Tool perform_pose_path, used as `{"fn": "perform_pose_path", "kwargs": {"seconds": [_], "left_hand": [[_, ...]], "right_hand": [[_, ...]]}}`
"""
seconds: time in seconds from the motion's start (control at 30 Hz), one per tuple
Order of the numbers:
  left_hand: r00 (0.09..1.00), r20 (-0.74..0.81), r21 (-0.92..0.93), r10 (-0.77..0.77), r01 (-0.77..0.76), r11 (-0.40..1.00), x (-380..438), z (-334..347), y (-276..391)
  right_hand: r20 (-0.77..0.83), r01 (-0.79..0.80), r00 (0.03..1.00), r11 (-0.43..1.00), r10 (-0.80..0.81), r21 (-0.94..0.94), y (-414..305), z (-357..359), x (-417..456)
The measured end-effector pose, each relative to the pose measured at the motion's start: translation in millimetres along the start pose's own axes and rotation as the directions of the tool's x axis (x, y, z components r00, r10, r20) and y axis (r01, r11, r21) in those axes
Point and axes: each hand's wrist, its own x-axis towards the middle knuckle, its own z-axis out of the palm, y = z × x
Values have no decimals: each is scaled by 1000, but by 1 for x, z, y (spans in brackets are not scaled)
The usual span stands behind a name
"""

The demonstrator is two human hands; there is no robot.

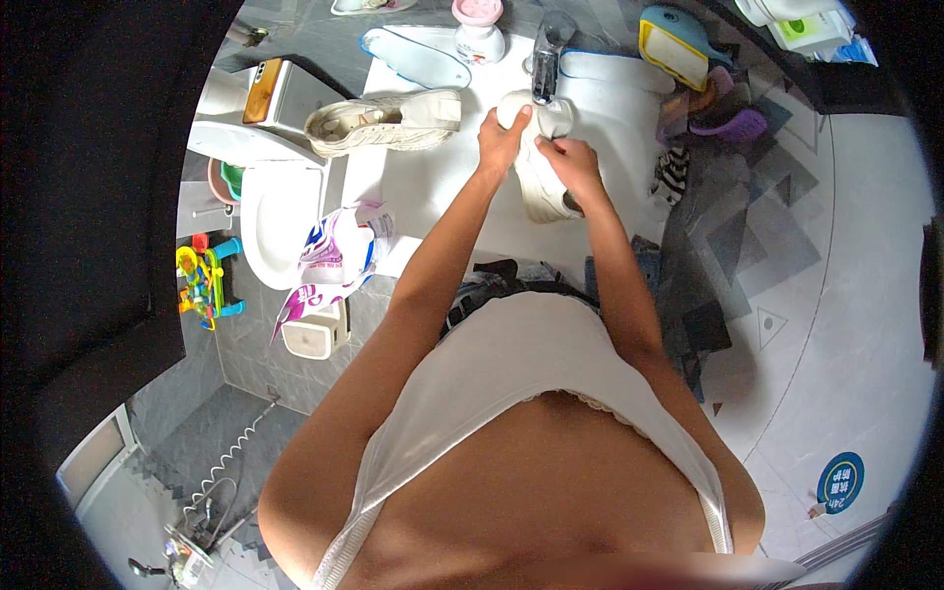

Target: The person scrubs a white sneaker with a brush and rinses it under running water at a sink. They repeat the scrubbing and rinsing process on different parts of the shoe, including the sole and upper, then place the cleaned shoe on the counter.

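Note:
Both my hands are on a white shoe (537, 177) held over the white washbasin (435, 181), its upper end just below the chrome faucet (546, 59). My left hand (499, 144) grips the shoe's left side, thumb lying on top. On the other side my right hand (574, 164) has its fingers bent against the shoe's upper. Whether water is running cannot be made out. A second white shoe (391, 124) lies at the basin's left edge, its opening visible. One blue-edged white insole (415, 57) rests behind it, and another insole (618, 70) lies right of the faucet.
A white bottle with a pink top (479, 33) stands behind the basin. Left are a toilet (284, 214), a phone (262, 91) and a printed plastic bag (332, 251). A striped cloth (670, 175), purple item (730, 127) and blue-yellow holder (675, 50) sit right.

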Motion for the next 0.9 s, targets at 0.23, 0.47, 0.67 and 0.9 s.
{"fn": "perform_pose_path", "kwargs": {"seconds": [0.23, 0.47, 0.67, 0.9], "left_hand": [[992, -111, -153, -56, 39, 988, -10, -4, 5], [984, -140, -338, -112, 59, 939, -11, -13, -4], [985, -140, -307, -96, 49, 950, -15, -12, 0], [986, -124, -404, -114, 55, 913, -17, -7, -3]], "right_hand": [[-296, 394, 851, 900, -434, -187, 15, 31, 64], [-163, 335, 928, 942, -334, -24, 3, 33, 77], [-132, 111, 990, 860, -51, 499, 3, 39, 78], [5, 134, 988, 877, -154, 461, 9, 35, 99]]}}
